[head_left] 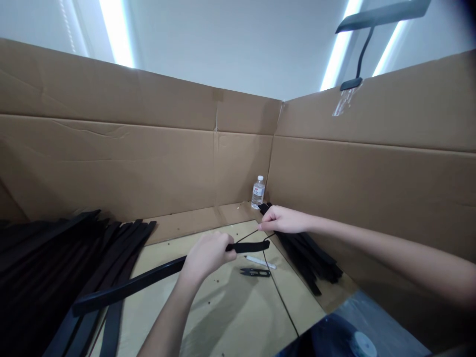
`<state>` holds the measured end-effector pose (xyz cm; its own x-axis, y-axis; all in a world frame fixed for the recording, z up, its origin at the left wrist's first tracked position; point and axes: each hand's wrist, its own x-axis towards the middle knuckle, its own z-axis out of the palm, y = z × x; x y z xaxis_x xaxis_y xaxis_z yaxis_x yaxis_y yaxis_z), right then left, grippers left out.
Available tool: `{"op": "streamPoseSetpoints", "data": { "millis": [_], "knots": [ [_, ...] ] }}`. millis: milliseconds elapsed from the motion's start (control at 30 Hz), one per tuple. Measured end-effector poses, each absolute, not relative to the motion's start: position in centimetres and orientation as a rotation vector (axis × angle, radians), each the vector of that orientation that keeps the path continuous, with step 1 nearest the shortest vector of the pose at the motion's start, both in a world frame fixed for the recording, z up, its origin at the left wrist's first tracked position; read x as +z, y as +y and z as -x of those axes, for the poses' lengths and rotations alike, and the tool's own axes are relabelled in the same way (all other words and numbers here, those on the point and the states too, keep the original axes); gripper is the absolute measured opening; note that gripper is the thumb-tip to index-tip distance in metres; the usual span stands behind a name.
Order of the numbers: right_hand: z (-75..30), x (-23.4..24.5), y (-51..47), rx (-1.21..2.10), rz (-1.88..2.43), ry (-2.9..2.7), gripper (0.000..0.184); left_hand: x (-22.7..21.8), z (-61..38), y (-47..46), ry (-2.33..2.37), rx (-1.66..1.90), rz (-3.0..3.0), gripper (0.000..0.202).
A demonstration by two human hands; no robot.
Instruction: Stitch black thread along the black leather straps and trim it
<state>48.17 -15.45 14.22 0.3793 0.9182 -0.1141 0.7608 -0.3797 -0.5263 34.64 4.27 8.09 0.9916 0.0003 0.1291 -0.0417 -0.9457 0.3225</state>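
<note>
My left hand (pixel 210 254) is closed around a long black strip (pixel 148 277), close to the strip's far end. The strip slants down to the left, and its short tip pokes out beyond my fingers. My right hand (pixel 280 219) pinches a thin black cord (pixel 247 236), drawn taut from beside my left fingers. More of the cord passes by the strip's tip and trails down the board toward me. Below the strip tip lie black thread snips (pixel 255 272) and a white pen (pixel 261 262); neither is touched.
Many black strips (pixel 70 263) are heaped at the left, and a smaller bundle (pixel 305 258) lies at the right. A water bottle (pixel 258 192) stands in the corner of the cardboard walls (pixel 148 148). A lamp (pixel 383 15) is clipped above. A dark, plastic-covered item (pixel 334 337) sits front right.
</note>
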Motion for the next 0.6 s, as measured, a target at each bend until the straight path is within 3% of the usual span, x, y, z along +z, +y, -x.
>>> {"op": "streamPoseSetpoints", "data": {
  "millis": [167, 367, 600],
  "knots": [
    [-49.3, 14.0, -16.9, 0.271, 2.446, -1.449, 0.056, 8.0, -34.3, 6.2, -0.069, 0.103, -2.791, 0.015],
    [-45.3, 14.6, -15.8, 0.404, 2.151, -1.26, 0.057, 7.4, -35.2, 5.6, 0.085, 0.215, -2.84, 0.021],
    [-39.4, 14.5, -14.9, 0.419, 1.955, -1.218, 0.05, 7.4, -36.7, 5.3, 0.201, 0.614, -2.575, 0.025]
  ]
}}
